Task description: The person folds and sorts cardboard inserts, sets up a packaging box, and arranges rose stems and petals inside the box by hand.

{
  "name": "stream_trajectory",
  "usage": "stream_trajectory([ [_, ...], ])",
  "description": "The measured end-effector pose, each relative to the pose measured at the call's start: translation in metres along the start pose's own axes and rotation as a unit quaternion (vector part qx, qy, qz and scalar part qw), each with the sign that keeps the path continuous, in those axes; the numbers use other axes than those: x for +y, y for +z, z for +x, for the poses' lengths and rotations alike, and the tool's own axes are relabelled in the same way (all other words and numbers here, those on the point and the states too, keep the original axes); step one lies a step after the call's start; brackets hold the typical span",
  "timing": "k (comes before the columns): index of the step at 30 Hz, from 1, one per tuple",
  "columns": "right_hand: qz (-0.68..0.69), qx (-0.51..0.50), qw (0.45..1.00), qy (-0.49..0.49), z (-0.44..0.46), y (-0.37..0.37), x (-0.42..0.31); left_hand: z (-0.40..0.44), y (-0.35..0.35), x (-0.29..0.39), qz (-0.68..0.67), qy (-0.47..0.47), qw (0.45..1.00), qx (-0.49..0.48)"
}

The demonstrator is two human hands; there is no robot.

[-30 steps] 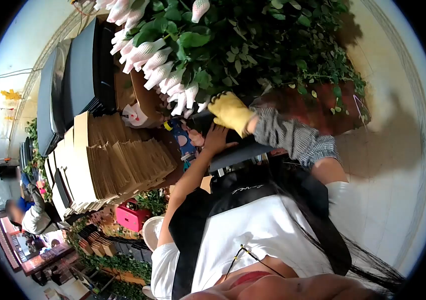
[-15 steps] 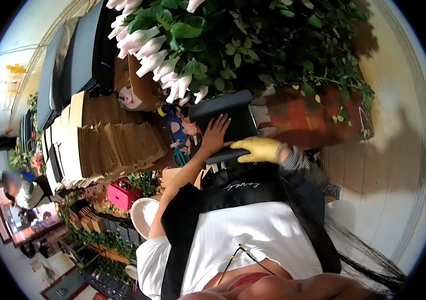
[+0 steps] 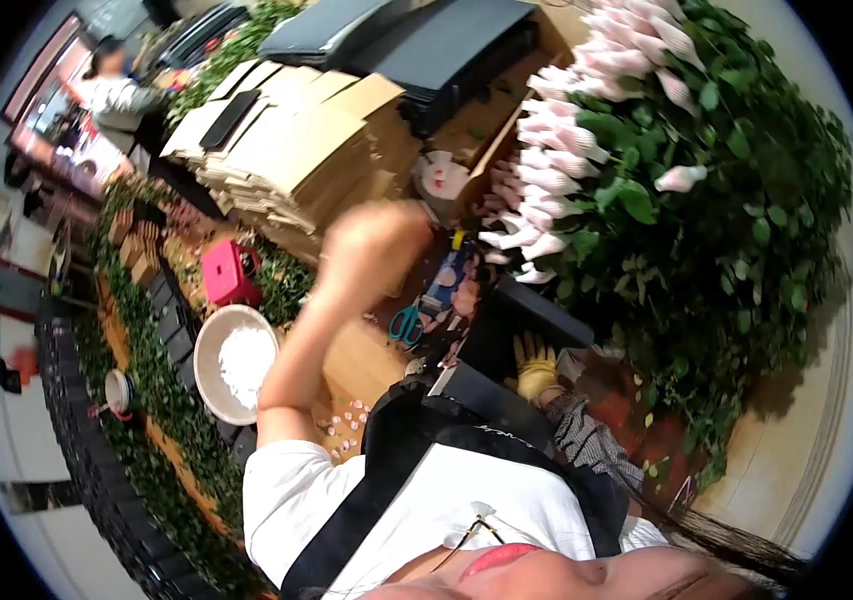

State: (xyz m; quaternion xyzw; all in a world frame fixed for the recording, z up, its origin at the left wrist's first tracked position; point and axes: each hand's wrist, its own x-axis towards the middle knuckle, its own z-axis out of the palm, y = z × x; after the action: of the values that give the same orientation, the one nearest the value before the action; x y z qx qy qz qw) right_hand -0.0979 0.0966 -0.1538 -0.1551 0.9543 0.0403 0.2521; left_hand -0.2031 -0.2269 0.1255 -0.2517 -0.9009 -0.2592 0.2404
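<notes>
My left hand (image 3: 374,245), bare and smeared by motion, is raised beside the stack of brown cardboard sheets (image 3: 296,150); its fingers do not show clearly. My right hand (image 3: 536,370), in a yellow glove, has its fingers stretched out against a black folded board (image 3: 493,335) in front of my apron. The board has raised flaps on its far and near sides. Teal-handled scissors (image 3: 405,325) lie left of the board. Beyond it and to the right are many flowers in pale net sleeves (image 3: 551,170) with leafy green stems (image 3: 726,250).
Black boards (image 3: 446,50) are piled behind the cardboard, and a dark phone-like slab (image 3: 229,120) rests on it. To the left stand a bowl of pale bits (image 3: 241,365) and a pink-red stool (image 3: 229,273). Another person (image 3: 118,100) stands far left.
My left hand has lifted off the black board and moved left toward the cardboard. My right hand has let go of the near flap and opened. The view has turned left.
</notes>
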Motion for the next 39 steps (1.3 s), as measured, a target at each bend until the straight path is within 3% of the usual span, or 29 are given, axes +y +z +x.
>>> stream_trajectory([
  [1, 0.022, 0.010, 1.000, 0.006, -0.003, -0.005, -0.001, 0.017, -0.032, -0.005, 0.179, -0.063, 0.982, 0.018],
  [3, 0.038, 0.021, 0.999, 0.008, -0.004, -0.005, 0.002, 0.033, -0.071, -0.045, 0.320, -0.080, 0.940, 0.090],
  [7, 0.043, 0.054, 0.998, -0.007, -0.001, 0.007, 0.005, 0.056, -0.080, -0.094, 0.260, -0.185, 0.948, 0.000],
  [9, 0.041, 0.062, 0.997, -0.002, -0.003, 0.004, 0.004, 0.062, -0.074, -0.094, 0.232, -0.256, 0.918, -0.195],
  [11, 0.047, 0.057, 0.997, 0.001, -0.006, -0.001, 0.005, 0.060, -0.069, -0.098, 0.182, -0.302, 0.923, -0.156],
  [15, 0.063, 0.068, 0.996, -0.007, -0.008, 0.002, 0.007, 0.053, -0.078, -0.081, 0.203, -0.286, 0.933, -0.076],
  [17, 0.063, 0.046, 0.997, -0.006, -0.010, -0.012, 0.005, 0.046, -0.084, -0.058, 0.219, -0.217, 0.951, 0.036],
  [19, 0.072, 0.039, 0.997, 0.015, -0.011, -0.008, 0.002, 0.032, -0.086, -0.018, 0.061, -0.197, 0.978, 0.026],
  [20, 0.080, 0.036, 0.996, 0.016, -0.012, -0.011, 0.003, 0.016, -0.073, -0.019, -0.081, -0.131, 0.986, -0.056],
  [22, 0.087, 0.028, 0.996, 0.004, -0.010, -0.004, 0.008, -0.023, -0.024, -0.030, -0.250, -0.106, 0.936, -0.224],
  [24, 0.089, 0.013, 0.996, 0.011, -0.005, -0.003, 0.011, -0.054, 0.048, -0.029, -0.350, -0.157, 0.861, -0.334],
  [26, 0.058, 0.054, 0.997, -0.008, -0.008, 0.011, 0.010, -0.092, 0.129, -0.039, -0.474, -0.300, 0.693, -0.453],
  [27, 0.064, 0.037, 0.997, 0.000, -0.011, 0.014, 0.007, -0.102, 0.166, -0.044, -0.499, -0.414, 0.547, -0.529],
  [29, 0.042, 0.007, 0.999, 0.020, -0.002, 0.008, 0.007, -0.101, 0.200, -0.021, -0.399, -0.339, 0.622, -0.583],
  [31, 0.026, -0.004, 0.999, 0.020, 0.003, 0.023, 0.009, -0.139, 0.272, -0.032, -0.467, -0.434, 0.534, -0.555],
  [33, 0.005, -0.007, 1.000, 0.021, 0.001, 0.016, 0.008, -0.152, 0.298, -0.012, -0.390, -0.296, 0.786, -0.377],
  [34, 0.060, -0.020, 0.998, 0.025, -0.005, -0.009, 0.006, -0.161, 0.309, -0.013, -0.395, -0.293, 0.784, -0.379],
  [35, 0.113, -0.034, 0.993, 0.027, -0.011, -0.023, 0.006, -0.173, 0.320, -0.013, -0.332, -0.256, 0.837, -0.353],
  [36, 0.104, 0.037, 0.994, 0.013, -0.012, -0.020, 0.009, -0.173, 0.321, -0.010, -0.264, -0.219, 0.884, -0.318],
  [37, 0.099, 0.040, 0.994, 0.010, -0.004, -0.022, 0.019, -0.169, 0.321, -0.011, -0.264, -0.219, 0.886, -0.312],
  [39, 0.399, -0.010, 0.915, -0.056, 0.006, -0.025, 0.036, -0.169, 0.315, -0.008, -0.281, -0.230, 0.874, -0.322],
])
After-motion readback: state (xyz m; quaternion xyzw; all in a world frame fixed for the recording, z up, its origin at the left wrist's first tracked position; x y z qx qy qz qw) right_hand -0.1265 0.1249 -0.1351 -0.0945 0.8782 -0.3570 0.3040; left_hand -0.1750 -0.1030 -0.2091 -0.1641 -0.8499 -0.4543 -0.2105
